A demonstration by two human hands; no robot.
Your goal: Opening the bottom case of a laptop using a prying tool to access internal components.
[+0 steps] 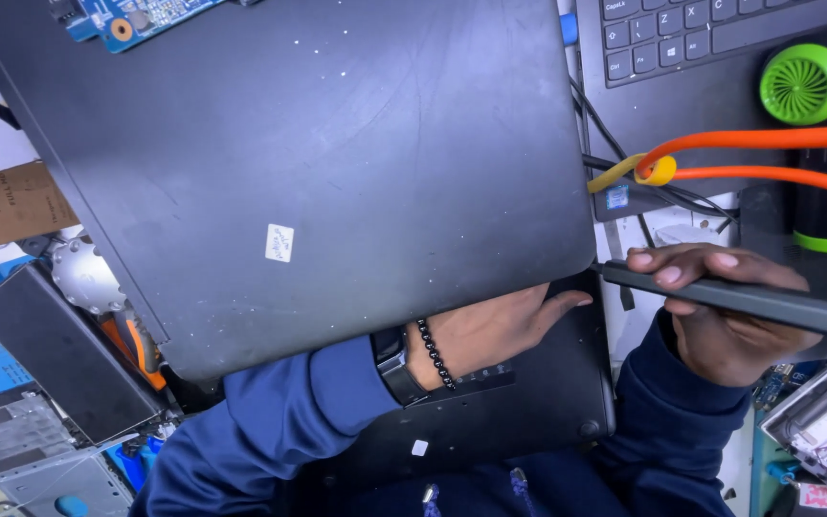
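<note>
Our left hand (490,330) lies flat with its fingers spread under the raised black laptop lid (308,163), propping it from below, a beaded bracelet (435,353) and watch at the wrist. Our right hand (720,311) is clamped around a long dark screwdriver (768,303), its tip beside the lid's corner. Orange cables (768,153) and a keyboard (691,33) lie beyond.

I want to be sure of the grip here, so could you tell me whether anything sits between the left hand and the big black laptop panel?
Nothing visible does. The left hand reaches under the black laptop panel, its fingers at the panel's lower right corner. The right hand holds a dark slim tool beside that corner, apart from the left hand.
</note>
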